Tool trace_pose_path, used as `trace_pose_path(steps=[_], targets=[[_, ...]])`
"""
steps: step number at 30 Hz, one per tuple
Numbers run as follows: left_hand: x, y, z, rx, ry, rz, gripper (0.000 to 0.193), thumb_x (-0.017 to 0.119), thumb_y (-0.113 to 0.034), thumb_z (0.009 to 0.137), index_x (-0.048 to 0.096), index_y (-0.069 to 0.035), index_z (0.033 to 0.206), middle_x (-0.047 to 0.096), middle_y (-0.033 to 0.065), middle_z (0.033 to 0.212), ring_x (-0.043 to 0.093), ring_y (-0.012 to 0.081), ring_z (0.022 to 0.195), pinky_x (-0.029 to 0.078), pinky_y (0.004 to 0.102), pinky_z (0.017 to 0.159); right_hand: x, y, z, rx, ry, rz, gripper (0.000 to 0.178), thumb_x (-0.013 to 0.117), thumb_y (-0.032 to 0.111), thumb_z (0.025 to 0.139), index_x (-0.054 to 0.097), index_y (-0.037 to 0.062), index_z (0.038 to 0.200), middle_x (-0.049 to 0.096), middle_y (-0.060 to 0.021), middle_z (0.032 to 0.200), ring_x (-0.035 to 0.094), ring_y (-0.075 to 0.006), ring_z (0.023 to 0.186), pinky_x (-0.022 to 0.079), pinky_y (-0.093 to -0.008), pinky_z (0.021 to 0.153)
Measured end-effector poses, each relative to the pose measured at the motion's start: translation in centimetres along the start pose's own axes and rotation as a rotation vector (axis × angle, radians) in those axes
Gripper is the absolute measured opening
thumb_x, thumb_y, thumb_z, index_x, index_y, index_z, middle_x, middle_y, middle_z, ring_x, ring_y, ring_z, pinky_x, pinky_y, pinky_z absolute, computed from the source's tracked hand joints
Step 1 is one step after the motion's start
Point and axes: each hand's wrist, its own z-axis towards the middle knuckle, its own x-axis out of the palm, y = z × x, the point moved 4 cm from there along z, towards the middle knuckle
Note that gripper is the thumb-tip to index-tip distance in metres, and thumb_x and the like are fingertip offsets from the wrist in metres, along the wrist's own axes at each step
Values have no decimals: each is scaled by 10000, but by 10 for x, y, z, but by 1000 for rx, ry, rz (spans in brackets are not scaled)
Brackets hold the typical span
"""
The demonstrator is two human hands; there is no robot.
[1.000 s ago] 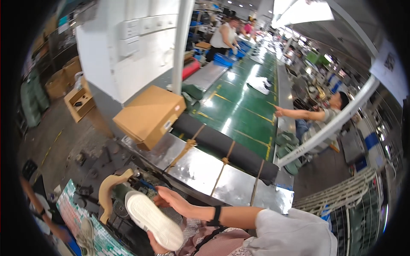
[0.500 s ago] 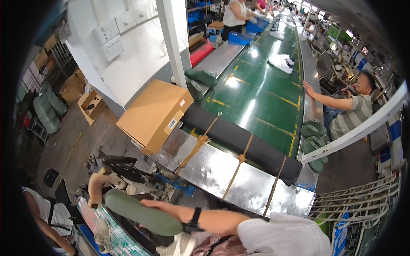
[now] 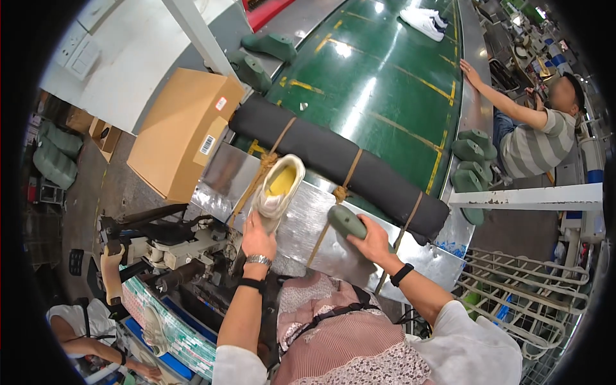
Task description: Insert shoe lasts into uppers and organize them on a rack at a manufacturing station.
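My left hand [image 3: 258, 242] is closed round the toe or side of a pale sneaker [image 3: 280, 187], held over the metal ledge. The sneaker's opening faces up and shows a yellow insole. A dark green shoe last [image 3: 347, 222] sits in my right hand [image 3: 372, 244], fingers wrapped round its near end, also over the ledge [image 3: 301, 226]. The two objects are apart, with a tied cord between them. Just beyond lies a black padded roll [image 3: 346, 168] strapped along the end of the green conveyor belt [image 3: 359, 96].
A cardboard box [image 3: 183, 131] stands left of the roll. More green lasts [image 3: 471, 151] lie at the belt's right side, near a seated co-worker [image 3: 539, 141]. White sneakers [image 3: 423, 24] rest on the belt. A wire rack [image 3: 526, 289] stands right; another person [image 3: 83, 330] works at lower left.
My right hand has carried the last from the lower left to above the ledge. My left hand has come into view with the sneaker. The view has tilted down.
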Motion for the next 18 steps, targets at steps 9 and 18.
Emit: trace_pose_path(steps=[9,18], targets=[[19,67,-114,-184,-58,-198,609,753,-213,798,535,-36,1338,607,233,1285,563,416,1195,479,473,1006,23,-41,-18,27,82,-14,679,795,274,794,534,41,1376,606,-216,1298,569,-386,1213,450,-436,1032],[34,222,-386,-1148,-257,-582,409,768,-310,826,693,-29,1114,758,152,982,725,319,941,564,412,854,32,53,24,-526,133,-218,582,656,52,884,472,-41,1428,531,-205,1414,506,-322,1300,384,-400,1085]])
